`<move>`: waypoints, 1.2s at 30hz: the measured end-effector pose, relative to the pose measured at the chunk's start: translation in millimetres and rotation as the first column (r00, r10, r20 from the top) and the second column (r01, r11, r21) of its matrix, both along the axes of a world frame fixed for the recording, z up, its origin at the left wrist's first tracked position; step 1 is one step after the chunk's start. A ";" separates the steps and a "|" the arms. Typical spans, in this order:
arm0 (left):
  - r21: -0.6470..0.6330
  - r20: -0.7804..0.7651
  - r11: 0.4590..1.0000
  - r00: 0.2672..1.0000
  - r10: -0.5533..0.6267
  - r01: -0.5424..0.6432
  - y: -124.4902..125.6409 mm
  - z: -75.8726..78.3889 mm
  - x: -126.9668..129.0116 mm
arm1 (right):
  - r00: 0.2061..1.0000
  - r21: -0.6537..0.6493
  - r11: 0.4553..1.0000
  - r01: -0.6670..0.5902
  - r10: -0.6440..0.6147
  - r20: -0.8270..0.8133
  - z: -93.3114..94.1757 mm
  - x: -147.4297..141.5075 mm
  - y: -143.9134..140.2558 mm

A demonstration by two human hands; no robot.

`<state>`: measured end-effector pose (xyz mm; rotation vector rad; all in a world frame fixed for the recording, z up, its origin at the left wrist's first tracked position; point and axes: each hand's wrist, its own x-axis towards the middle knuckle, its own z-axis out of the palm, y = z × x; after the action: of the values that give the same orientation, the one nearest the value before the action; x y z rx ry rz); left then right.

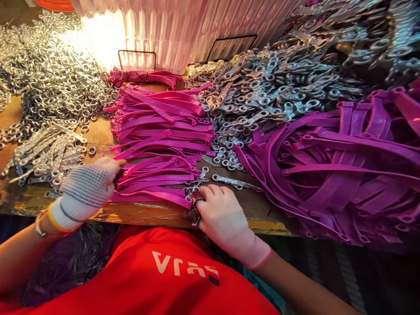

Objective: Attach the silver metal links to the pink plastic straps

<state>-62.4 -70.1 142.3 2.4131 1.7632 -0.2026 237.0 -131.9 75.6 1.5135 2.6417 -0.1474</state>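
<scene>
Grip check: left hand (85, 189), in a knit glove, lay palm-down with fingers curled onto the near left end of the pink strap stack (160, 148), forearm coming in from the near left. Right hand (222, 215), thin glove, was clenched on a small dark fitting (196, 200) at the stack's near right end, by the surface (138, 214) edge. Purple straps (334, 170) were heaped right.

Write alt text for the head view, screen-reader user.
A person's gloved left hand rests on a stack of pink plastic straps at a workbench edge, while the right hand presses a strap end fitted with a small metal piece. Heaps of silver metal links and purple straps surround them.
</scene>
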 end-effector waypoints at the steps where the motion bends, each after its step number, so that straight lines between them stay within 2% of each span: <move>1: -0.002 -0.066 0.999 0.997 -0.044 0.044 -0.6 -5.9 10.8 | 0.999 0.012 0.999 -0.033 0.033 -0.034 -2.5 -5.8 0.6; 5: -0.177 -0.087 0.960 0.968 -0.237 0.219 4.2 -36.0 61.4 | 0.964 0.000 0.976 -0.220 0.217 -0.151 -20.5 -34.9 9.5; 8: -0.195 -0.085 0.949 0.960 -0.266 0.246 15.1 -57.3 79.4 | 0.967 -0.047 0.974 -0.222 0.214 -0.136 -32.7 -50.0 18.2; 12: -0.100 -0.091 0.950 0.948 -0.305 0.296 35.4 -73.9 76.1 | 0.979 -0.099 0.979 -0.179 0.168 -0.113 -32.7 -54.2 27.1; 17: 0.006 -0.131 0.941 0.933 -0.335 0.338 73.6 -81.7 74.0 | 0.983 -0.122 0.981 -0.153 0.139 -0.121 -24.6 -46.5 39.9; 22: 0.086 -0.149 0.929 0.927 -0.345 0.360 107.8 -91.1 81.0 | 0.956 -0.213 0.934 -0.286 0.262 -0.135 -23.2 -27.6 38.5; 25: 0.141 -0.135 0.930 0.938 -0.320 0.338 120.6 -95.2 82.8 | 0.933 -0.214 0.919 -0.330 0.283 -0.221 -18.3 -8.4 31.9; 27: 0.159 -0.114 0.933 0.945 -0.307 0.323 123.5 -95.1 83.4 | 0.930 -0.173 0.949 -0.265 0.204 -0.305 -12.8 6.6 33.9; 28: 0.163 -0.103 0.932 0.945 -0.312 0.325 122.4 -94.3 84.0 | 0.945 -0.150 0.975 -0.164 0.112 -0.306 -10.1 13.4 37.7; 30: 0.158 -0.089 0.928 0.941 -0.326 0.336 114.4 -92.6 86.8 | 0.972 -0.107 0.987 0.121 -0.139 -0.187 -6.0 22.3 49.9; 31: 0.154 -0.083 0.928 0.940 -0.331 0.340 107.7 -92.4 89.1 | 0.964 -0.088 0.966 0.245 -0.252 -0.085 -5.1 23.4 56.9; 32: 0.147 -0.072 0.925 0.937 -0.342 0.349 99.9 -93.0 92.2 | 0.948 -0.077 0.945 0.317 -0.317 0.010 -5.1 22.2 63.5; 34: 0.130 -0.027 0.902 0.911 -0.412 0.412 84.7 -96.8 100.2 | 0.941 -0.103 0.939 0.329 -0.317 0.116 -7.5 14.5 72.5; 36: 0.128 0.022 0.851 0.857 -0.515 0.509 76.9 -103.2 109.5 | 0.951 -0.144 0.943 0.301 -0.286 0.115 -12.1 5.7 75.1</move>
<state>47.1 6.7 39.1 2.8987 1.0928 -0.0856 242.8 -56.8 63.5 1.8008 2.2590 -0.2948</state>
